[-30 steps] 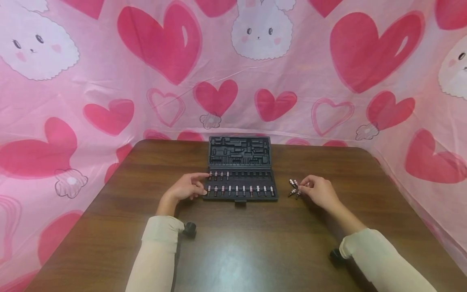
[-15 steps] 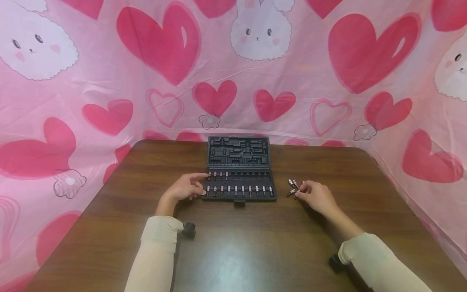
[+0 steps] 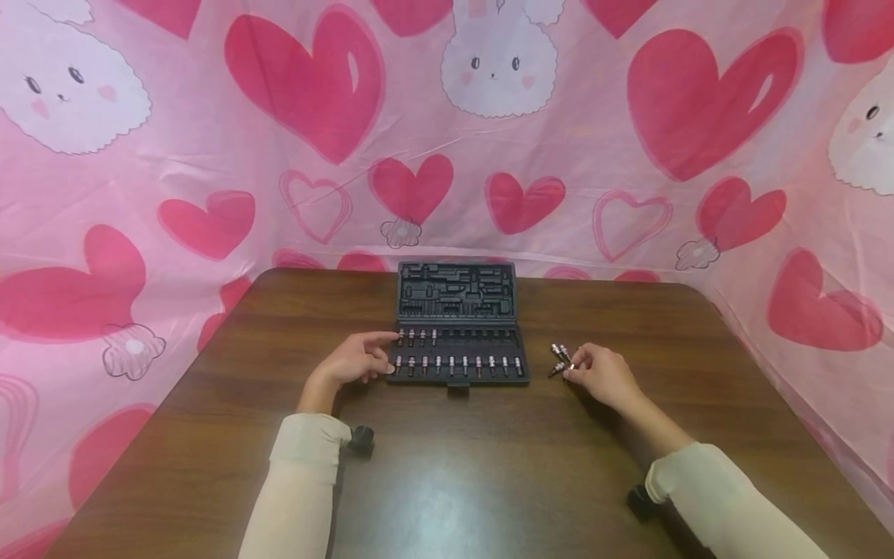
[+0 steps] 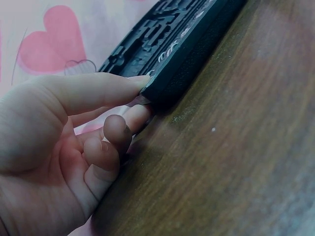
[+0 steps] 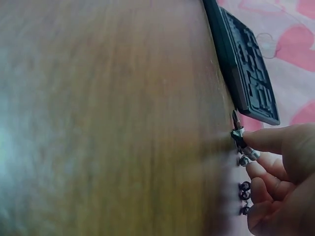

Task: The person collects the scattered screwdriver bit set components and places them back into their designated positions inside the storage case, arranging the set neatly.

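Note:
A black plastic socket case lies open on the table with its lid standing at the back. Bit sockets fill the front row; the back row has several at its left end and bare slots to the right. My left hand holds the case's left edge, thumb at the front corner and index finger farther back; in the left wrist view the thumb presses the rim. My right hand pinches a bit socket between thumb and fingers. Beside it lies a small pile of bit sockets.
The brown wooden table extends in front of the case and to both sides. Pink heart-print cloth hangs behind and along the sides. A dark wrist device juts from the left sleeve, another from the right.
My right hand has drawn slightly toward me at the pile, and the fingers have closed on one bit socket. The left hand and case look unmoved.

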The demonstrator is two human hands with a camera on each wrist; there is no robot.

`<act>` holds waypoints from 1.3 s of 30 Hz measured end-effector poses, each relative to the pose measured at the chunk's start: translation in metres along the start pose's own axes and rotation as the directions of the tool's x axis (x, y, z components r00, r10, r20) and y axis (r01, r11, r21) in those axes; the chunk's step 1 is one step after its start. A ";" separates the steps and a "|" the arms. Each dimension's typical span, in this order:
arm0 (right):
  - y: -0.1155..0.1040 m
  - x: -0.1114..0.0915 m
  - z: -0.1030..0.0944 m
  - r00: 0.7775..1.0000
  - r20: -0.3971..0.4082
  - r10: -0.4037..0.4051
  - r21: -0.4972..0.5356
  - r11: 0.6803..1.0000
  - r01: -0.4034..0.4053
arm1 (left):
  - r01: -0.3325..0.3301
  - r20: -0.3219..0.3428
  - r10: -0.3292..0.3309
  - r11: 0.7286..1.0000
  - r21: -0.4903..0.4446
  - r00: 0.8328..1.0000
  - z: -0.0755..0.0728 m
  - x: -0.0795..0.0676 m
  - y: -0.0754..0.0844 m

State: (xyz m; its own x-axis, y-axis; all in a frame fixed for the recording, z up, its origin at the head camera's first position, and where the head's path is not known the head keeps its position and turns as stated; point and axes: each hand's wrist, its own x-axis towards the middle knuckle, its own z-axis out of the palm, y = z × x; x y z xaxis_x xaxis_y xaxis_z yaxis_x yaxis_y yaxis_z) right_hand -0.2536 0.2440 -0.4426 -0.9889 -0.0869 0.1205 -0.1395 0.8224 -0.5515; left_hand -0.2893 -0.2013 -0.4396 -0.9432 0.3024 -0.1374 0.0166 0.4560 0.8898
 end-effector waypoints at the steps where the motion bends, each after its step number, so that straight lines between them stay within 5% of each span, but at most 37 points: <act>1: 0.000 0.000 0.000 1.000 0.002 -0.002 0.007 1.000 0.002 | -0.001 0.000 0.001 1.000 0.001 1.000 0.000 0.000 0.000; 19: -0.010 0.003 0.002 1.000 -0.003 -0.030 0.074 0.997 0.030 | -0.003 0.002 0.003 1.000 0.003 1.000 0.001 -0.002 0.002; 28: -0.022 0.010 0.008 0.987 -0.113 -0.116 0.061 0.990 0.124 | -0.001 0.007 0.001 1.000 0.000 1.000 -0.001 -0.002 0.001; 39: -0.039 0.028 0.023 0.984 -0.152 -0.088 0.117 0.987 0.106 | -0.002 0.012 0.002 1.000 -0.005 1.000 -0.001 0.000 0.001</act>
State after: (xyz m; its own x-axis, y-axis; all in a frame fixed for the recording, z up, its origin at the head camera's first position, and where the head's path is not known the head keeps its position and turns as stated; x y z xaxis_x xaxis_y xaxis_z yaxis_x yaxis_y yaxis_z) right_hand -0.2767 0.1964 -0.4368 -0.9535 -0.0720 0.2925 -0.2484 0.7371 -0.6284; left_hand -0.2893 -0.2018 -0.4387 -0.9390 0.3138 -0.1408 0.0171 0.4514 0.8921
